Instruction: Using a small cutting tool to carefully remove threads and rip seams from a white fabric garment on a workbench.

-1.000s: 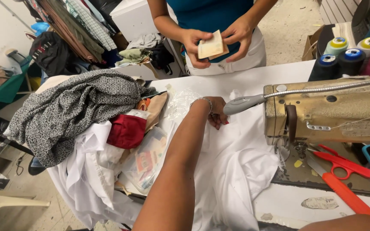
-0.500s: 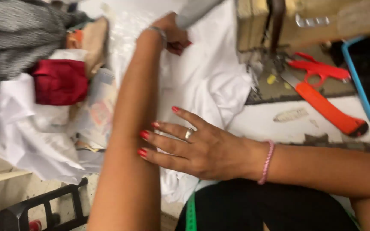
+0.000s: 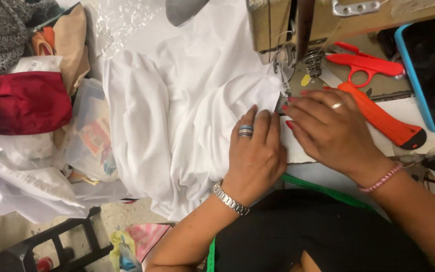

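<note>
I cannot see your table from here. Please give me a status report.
Left hand flat on white fabric. Right hand at the fabric edge by the sewing machine. Red scissors beside, nothing blocking.

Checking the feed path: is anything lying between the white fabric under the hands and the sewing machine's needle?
Nothing visible does. The white fabric runs straight up to the needle area under the left hand and right hand. The red scissors lie off to the right.

Both hands are pressing white fabric (image 3: 177, 111) flat: left hand (image 3: 255, 151) at 6 o'clock, right hand (image 3: 328, 128) beside the sewing machine (image 3: 298, 25).
</note>
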